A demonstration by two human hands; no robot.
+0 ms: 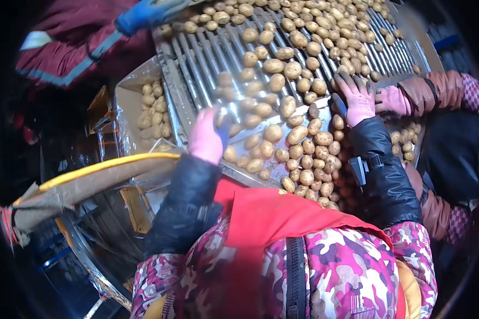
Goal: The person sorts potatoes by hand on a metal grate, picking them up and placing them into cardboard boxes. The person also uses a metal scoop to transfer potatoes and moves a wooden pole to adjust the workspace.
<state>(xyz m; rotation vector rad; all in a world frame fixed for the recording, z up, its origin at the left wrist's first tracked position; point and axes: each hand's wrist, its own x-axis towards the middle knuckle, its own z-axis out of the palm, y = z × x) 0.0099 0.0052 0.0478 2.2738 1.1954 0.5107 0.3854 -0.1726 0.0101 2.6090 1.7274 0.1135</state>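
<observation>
At the left, a box (126, 106) holds potatoes; beyond it, at the far left, is another person's blue-gloved hand (143, 16). The left hand (207, 137), pink-gloved, is by the left edge of the potatoes (323, 139); blur hides its grip, so I cannot tell what it holds. The potatoes lie loose over metal rollers (197, 66) and the near tray (278, 169). Farther right, the right hand (355, 100) has its grip spread, thumb apart, beside potatoes, near another person's pink-gloved hand (393, 101).

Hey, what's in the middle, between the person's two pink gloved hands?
In the head view, potatoes lie between the left hand and the right hand, with bits of metal surface showing among them.
</observation>
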